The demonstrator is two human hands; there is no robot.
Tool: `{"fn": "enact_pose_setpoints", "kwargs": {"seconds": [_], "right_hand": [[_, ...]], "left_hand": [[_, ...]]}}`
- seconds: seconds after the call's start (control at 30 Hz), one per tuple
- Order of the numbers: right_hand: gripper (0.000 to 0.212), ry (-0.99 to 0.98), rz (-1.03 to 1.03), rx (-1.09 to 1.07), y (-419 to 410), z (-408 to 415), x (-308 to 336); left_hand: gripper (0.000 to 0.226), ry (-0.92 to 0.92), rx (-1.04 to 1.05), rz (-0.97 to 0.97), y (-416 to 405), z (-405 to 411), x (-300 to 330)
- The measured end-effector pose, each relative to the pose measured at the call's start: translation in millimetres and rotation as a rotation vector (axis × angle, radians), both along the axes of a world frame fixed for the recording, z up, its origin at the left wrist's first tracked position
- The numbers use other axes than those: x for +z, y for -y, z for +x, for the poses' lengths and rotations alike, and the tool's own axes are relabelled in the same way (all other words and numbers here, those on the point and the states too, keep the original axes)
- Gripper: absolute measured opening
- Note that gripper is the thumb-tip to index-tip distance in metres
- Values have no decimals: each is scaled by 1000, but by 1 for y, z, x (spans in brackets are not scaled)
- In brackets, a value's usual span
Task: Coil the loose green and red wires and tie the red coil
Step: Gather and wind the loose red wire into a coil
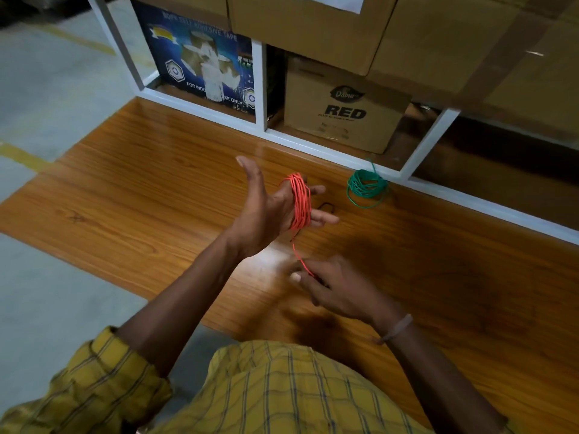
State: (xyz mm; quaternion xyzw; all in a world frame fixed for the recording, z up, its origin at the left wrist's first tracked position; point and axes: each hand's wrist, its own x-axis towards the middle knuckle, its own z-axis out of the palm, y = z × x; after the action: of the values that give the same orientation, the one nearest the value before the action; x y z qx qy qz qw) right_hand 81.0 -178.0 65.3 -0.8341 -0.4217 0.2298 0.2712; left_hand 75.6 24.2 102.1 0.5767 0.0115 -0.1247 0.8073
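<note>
1. From the head camera I look down at a wooden board on a grey floor, with a white shelf frame and cardboard boxes behind it.
2. The left hand is raised, palm open, thumb up and fingers spread. The red coil is wound around those fingers.
3. A short red tail runs down from the coil to the right hand. Its fingertips are pinched together on the tail, though motion blur hides the exact grip.
4. The green coil lies on the board near the shelf frame, well apart from both hands, and looks finished.
5. A small dark piece, too small to identify, lies on the board beyond the left hand.
6. Risk, as I judge it: if the left fingers close or tilt down, the loops could slide off and spring loose.
7. If the pinch slips, the tail may fall slack and the last turns unwind.
8. Pulling too hard could bunch the loops, making the tie harder.
</note>
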Motion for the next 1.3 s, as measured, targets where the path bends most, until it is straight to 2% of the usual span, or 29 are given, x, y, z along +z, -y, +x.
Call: {"fn": "enact_pose_setpoints", "kwargs": {"seconds": [0.07, 0.17, 0.3, 0.37, 0.53, 0.67, 0.77, 0.93, 1.1, 1.2, 1.3], "right_hand": [[27, 74, -42, 93, 2, -2, 15], [17, -7, 29, 72, 9, 5, 45], [17, -136, 201, -72, 22, 32, 86], [15, -171, 276, -174, 26, 53, 95], [21, -184, 373, -427, 25, 104, 68], [23, -277, 272, -553, 18, 112, 16], [28, -392, 226, -569, 13, 89, -14], [29, -598, 164, -489, 6, 36, -38], [32, -738, 68, -310, 7, 4, -20], [26, -607, 12, -190, 10, -3, 7], [17, -424, 78, -72, 17, 4, 38]], "left_hand": [[134, -19, 32, 63, 0, 5, -4], [124, -17, 10, 304, -2, 6, -11], [133, -15, -127, 404, 1, -4, -17], [150, 18, -236, 433, 3, -9, -19], [148, 31, -403, 270, 9, -19, -12], [144, 84, -446, 130, 6, -19, -3], [141, 104, -396, 40, 1, -13, 5], [134, 110, -250, -6, -3, 3, 15], [130, 64, -73, 20, -4, 19, 9], [126, 16, 4, 121, -2, 25, 4], [123, 9, 4, 352, -3, 27, -10]]}}
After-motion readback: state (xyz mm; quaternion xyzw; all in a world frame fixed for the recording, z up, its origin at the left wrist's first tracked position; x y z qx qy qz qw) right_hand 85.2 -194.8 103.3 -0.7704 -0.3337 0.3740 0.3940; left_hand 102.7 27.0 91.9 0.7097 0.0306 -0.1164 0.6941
